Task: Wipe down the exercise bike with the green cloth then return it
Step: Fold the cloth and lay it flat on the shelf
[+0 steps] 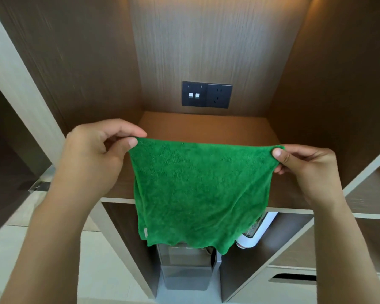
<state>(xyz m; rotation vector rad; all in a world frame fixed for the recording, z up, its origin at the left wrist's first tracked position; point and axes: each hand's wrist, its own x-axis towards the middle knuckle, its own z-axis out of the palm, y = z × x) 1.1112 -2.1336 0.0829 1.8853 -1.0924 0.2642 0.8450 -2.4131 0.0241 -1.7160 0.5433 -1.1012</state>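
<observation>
Wooden shelf (206, 126) behind; left hand (97, 154) and right hand (305, 170) pinch green cloth (195, 194), hiding items below.

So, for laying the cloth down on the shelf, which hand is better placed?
Probably either: the left hand and right hand each pinch a top corner of the green terry cloth, hanging at the brown wooden shelf front. The left sits slightly higher.
</observation>
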